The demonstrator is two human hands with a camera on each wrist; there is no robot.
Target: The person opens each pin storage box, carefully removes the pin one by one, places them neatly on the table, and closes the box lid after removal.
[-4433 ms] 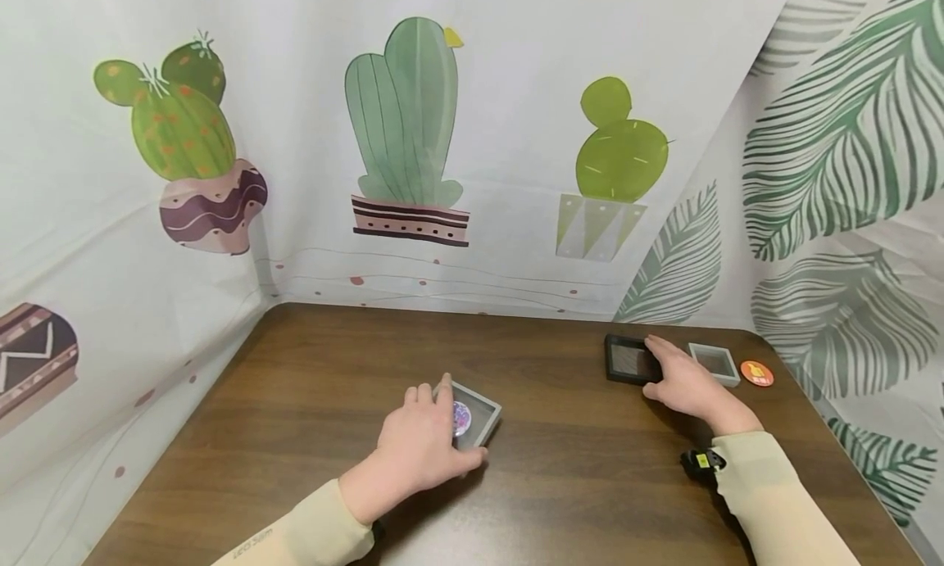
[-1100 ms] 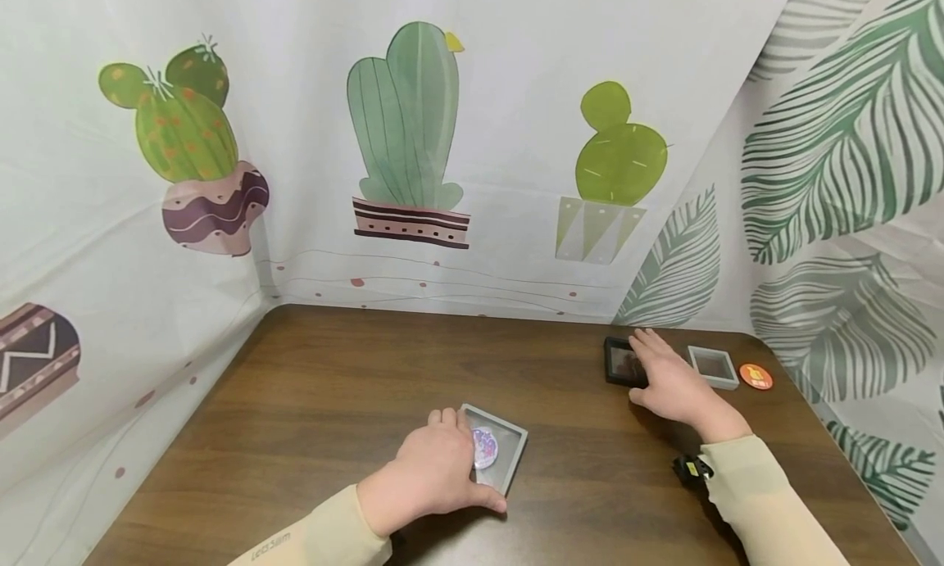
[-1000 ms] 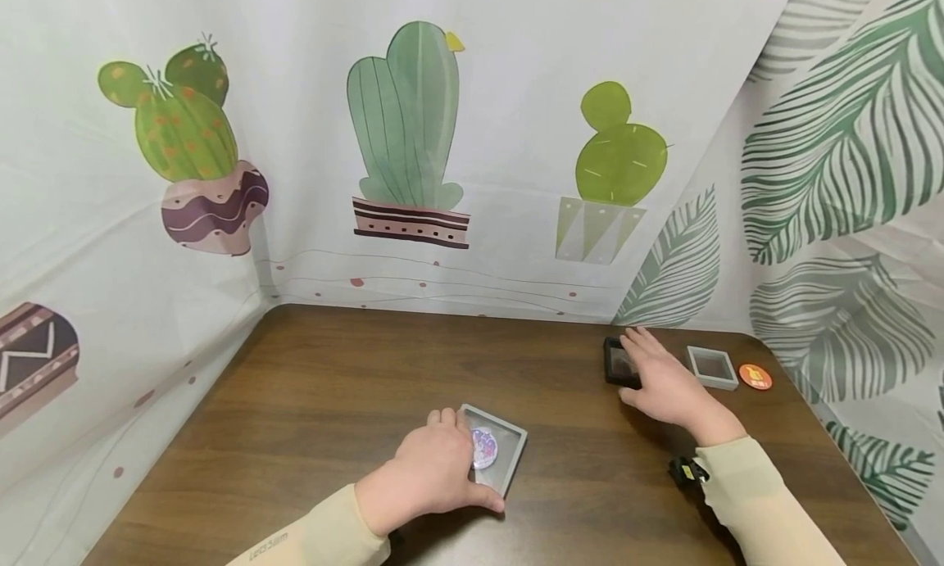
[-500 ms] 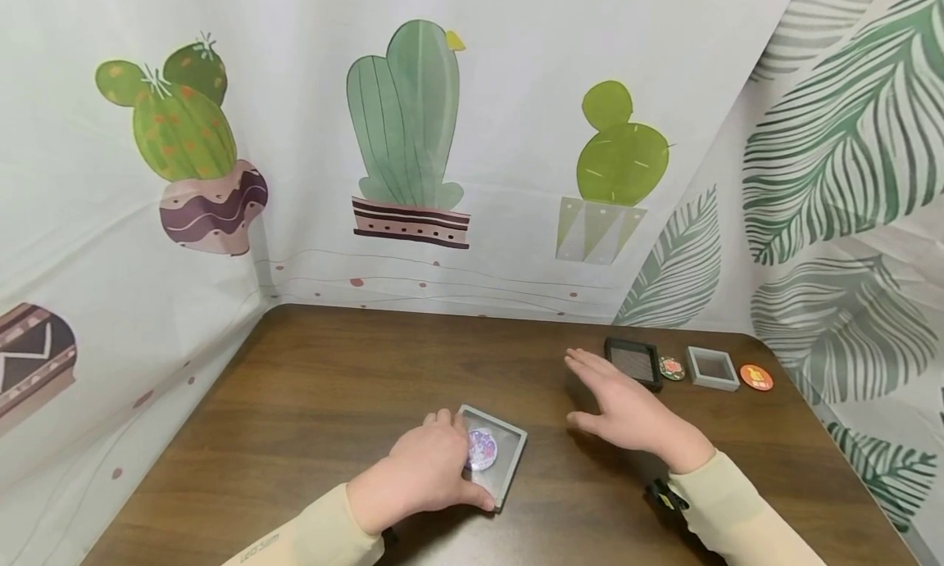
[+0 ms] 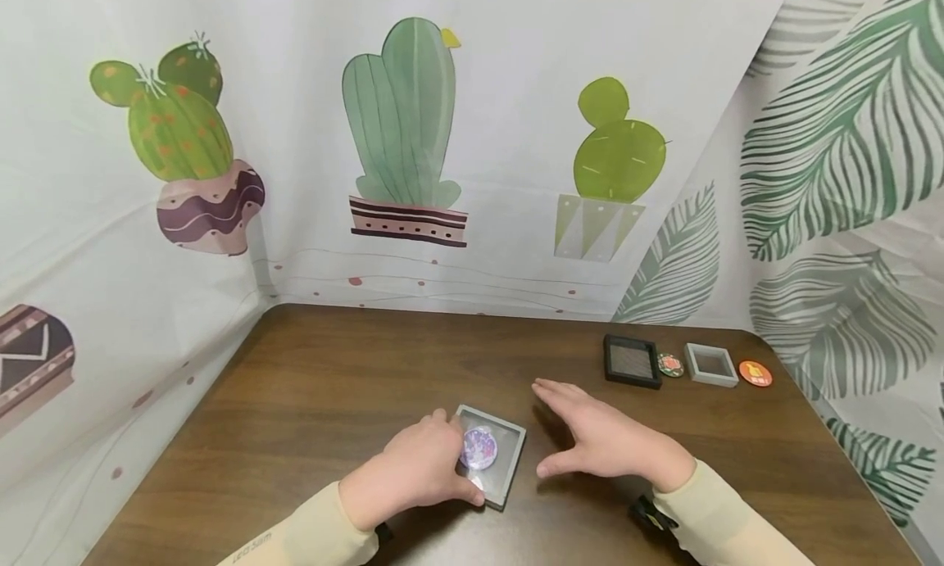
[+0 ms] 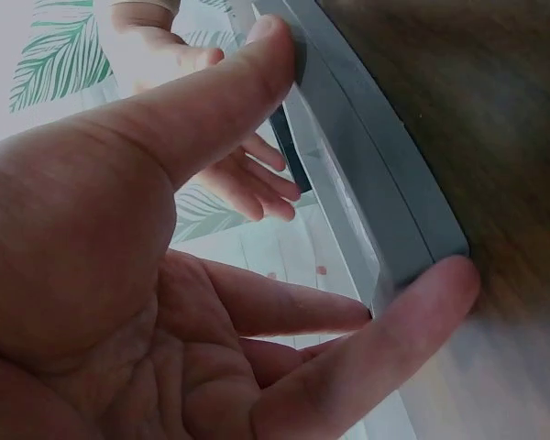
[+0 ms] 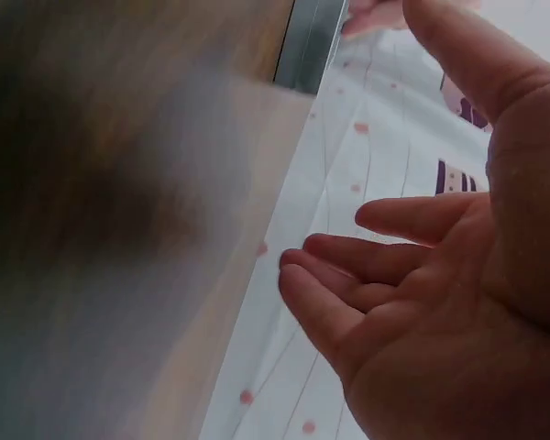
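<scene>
On the table lies a grey square display frame (image 5: 509, 459) with a clear window. A round purple-and-white badge (image 5: 479, 448) shows through it. My left hand (image 5: 413, 468) holds the frame by its left side, thumb at the near corner and fingers at the far one. The left wrist view shows the thumb and fingertips touching the grey rim (image 6: 385, 174). Just right of the frame, my right hand (image 5: 605, 435) is apart from it, thumb and fingers spread, with nothing in it. In the right wrist view its palm (image 7: 440, 312) shows bare.
At the back right of the brown table (image 5: 354, 361) stand a black frame (image 5: 633, 361), a dark floral round badge (image 5: 670, 365), a smaller grey frame (image 5: 711, 364) and an orange round badge (image 5: 755, 373). A printed white curtain (image 5: 516, 140) hangs behind.
My right hand has left the black frame and moved left and nearer, towards the grey one, uncovering the floral badge. Earlier, the left hand shifted the grey frame right and nearer.
</scene>
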